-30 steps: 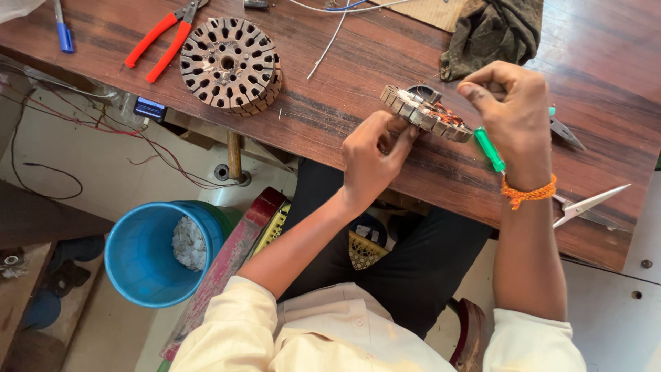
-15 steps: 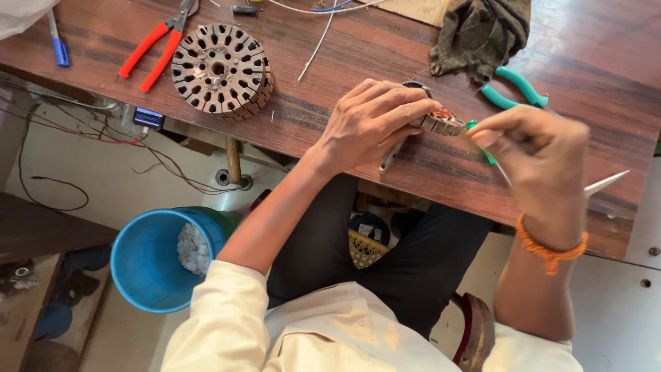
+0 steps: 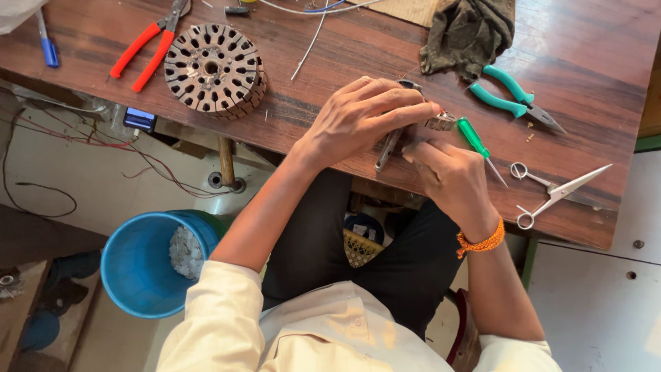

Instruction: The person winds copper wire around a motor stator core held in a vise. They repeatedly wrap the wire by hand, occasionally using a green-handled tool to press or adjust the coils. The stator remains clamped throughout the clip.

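Left hand (image 3: 365, 117) gripping small metal part (image 3: 441, 122), right hand (image 3: 451, 176) holding green screwdriver (image 3: 475, 138)

Left of you on the wooden table (image 3: 606, 62): slotted round metal core (image 3: 213, 69), red-handled pliers (image 3: 148, 45) beside it, blue pen (image 3: 47, 43) at the far edge. To your right: dark rag (image 3: 468, 31), teal-handled pliers (image 3: 516, 96), scissors (image 3: 554, 193). Blue bucket (image 3: 141, 265) sits on the floor below.

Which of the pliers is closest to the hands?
The teal-handled pliers, lying just beyond the right hand beside the dark rag. The red-handled pliers lie far off to the left, past the slotted metal disc.
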A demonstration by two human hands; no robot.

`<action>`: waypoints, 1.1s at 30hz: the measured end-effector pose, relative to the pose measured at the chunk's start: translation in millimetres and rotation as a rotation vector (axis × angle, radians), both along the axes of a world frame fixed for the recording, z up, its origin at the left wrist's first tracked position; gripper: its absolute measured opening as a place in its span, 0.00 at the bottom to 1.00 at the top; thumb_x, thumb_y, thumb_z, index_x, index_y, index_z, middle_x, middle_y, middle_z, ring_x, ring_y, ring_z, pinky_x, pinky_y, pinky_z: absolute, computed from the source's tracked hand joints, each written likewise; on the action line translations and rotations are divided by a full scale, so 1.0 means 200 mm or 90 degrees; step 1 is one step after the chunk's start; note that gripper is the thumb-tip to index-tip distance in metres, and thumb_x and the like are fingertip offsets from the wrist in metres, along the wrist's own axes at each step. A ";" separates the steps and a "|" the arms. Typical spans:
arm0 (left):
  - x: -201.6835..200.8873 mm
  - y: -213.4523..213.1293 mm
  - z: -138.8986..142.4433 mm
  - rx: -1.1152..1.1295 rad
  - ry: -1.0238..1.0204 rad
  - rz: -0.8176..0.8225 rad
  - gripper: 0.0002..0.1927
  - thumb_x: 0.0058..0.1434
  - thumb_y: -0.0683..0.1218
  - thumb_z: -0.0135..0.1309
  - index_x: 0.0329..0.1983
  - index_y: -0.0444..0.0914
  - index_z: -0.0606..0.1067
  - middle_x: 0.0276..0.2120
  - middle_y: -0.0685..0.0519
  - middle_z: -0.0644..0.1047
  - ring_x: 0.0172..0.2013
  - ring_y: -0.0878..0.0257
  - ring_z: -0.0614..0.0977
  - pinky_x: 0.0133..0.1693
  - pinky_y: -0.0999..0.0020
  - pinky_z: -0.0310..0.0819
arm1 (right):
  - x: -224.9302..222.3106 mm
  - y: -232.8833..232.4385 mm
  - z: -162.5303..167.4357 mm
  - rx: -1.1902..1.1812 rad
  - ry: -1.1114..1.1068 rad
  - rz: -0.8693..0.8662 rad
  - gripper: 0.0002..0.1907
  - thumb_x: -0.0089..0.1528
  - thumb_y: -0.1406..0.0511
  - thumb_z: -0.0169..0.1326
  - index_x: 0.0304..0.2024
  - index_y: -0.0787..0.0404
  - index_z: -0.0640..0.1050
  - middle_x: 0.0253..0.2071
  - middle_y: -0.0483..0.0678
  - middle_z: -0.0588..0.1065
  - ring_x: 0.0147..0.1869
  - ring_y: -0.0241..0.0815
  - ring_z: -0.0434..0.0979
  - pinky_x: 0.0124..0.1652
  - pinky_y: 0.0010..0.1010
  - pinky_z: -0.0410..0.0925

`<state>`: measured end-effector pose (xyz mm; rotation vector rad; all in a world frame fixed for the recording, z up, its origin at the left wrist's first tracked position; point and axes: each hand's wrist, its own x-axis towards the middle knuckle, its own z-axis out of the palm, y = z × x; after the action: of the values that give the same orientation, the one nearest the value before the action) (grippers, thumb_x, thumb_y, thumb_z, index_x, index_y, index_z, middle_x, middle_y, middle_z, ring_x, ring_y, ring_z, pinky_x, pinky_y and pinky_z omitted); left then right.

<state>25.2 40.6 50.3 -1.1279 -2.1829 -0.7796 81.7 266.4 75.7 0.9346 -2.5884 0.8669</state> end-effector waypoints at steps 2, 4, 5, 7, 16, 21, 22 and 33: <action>0.00 0.00 -0.02 -0.021 0.058 0.004 0.28 0.66 0.47 0.61 0.69 0.56 0.70 0.61 0.62 0.74 0.62 0.61 0.74 0.61 0.62 0.71 | 0.02 0.00 0.00 -0.019 -0.015 0.023 0.10 0.59 0.74 0.59 0.42 0.59 0.80 0.34 0.47 0.77 0.35 0.47 0.79 0.36 0.35 0.71; 0.01 0.01 -0.05 -0.054 0.189 0.012 0.25 0.64 0.49 0.62 0.64 0.57 0.74 0.62 0.61 0.73 0.62 0.60 0.70 0.62 0.62 0.67 | 0.04 -0.01 0.01 0.007 -0.004 0.038 0.09 0.58 0.73 0.62 0.40 0.59 0.81 0.31 0.47 0.76 0.32 0.47 0.78 0.33 0.36 0.70; 0.03 0.01 -0.07 -0.045 0.196 0.007 0.19 0.65 0.51 0.63 0.58 0.55 0.75 0.63 0.63 0.73 0.63 0.61 0.68 0.63 0.62 0.65 | 0.06 -0.02 0.02 0.019 -0.001 0.043 0.08 0.57 0.73 0.63 0.39 0.59 0.82 0.30 0.47 0.76 0.30 0.48 0.77 0.32 0.36 0.69; 0.05 0.00 -0.10 -0.028 0.210 -0.006 0.09 0.68 0.53 0.66 0.47 0.51 0.77 0.64 0.67 0.73 0.65 0.63 0.65 0.65 0.63 0.61 | 0.09 -0.01 0.07 0.017 0.004 0.034 0.07 0.57 0.71 0.65 0.38 0.59 0.82 0.27 0.47 0.74 0.28 0.46 0.75 0.31 0.35 0.68; 0.25 0.15 -0.16 0.440 -0.349 0.052 0.07 0.64 0.47 0.65 0.38 0.39 0.80 0.34 0.58 0.81 0.22 0.74 0.78 0.25 0.75 0.70 | -0.06 -0.02 0.26 -0.033 0.021 -0.011 0.05 0.67 0.75 0.64 0.40 0.64 0.81 0.32 0.49 0.74 0.30 0.37 0.71 0.30 0.28 0.63; 0.28 0.23 -0.14 0.688 -0.622 0.018 0.07 0.68 0.44 0.62 0.35 0.36 0.79 0.23 0.61 0.74 0.23 0.77 0.71 0.24 0.78 0.61 | -0.23 -0.08 0.24 -0.119 -0.089 0.011 0.03 0.69 0.76 0.62 0.44 0.68 0.80 0.38 0.48 0.80 0.39 0.30 0.80 0.37 0.24 0.71; 0.27 0.24 -0.13 0.721 -0.661 0.013 0.07 0.67 0.43 0.61 0.35 0.36 0.78 0.22 0.62 0.73 0.22 0.78 0.70 0.23 0.79 0.59 | -0.24 -0.07 0.24 -0.149 -0.154 0.013 0.02 0.69 0.75 0.61 0.44 0.69 0.80 0.38 0.47 0.80 0.40 0.29 0.80 0.38 0.23 0.72; 0.23 0.31 -0.12 0.715 -0.674 0.162 0.07 0.63 0.44 0.62 0.35 0.35 0.80 0.25 0.58 0.80 0.20 0.75 0.75 0.22 0.77 0.68 | -0.41 -0.02 0.25 -0.173 -0.361 0.000 0.03 0.68 0.71 0.61 0.43 0.68 0.82 0.34 0.44 0.79 0.36 0.25 0.75 0.35 0.19 0.67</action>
<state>71.2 103.3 26.9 0.2259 -1.8549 -2.3862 -1.1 262.9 125.8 0.6813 -2.7952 1.6341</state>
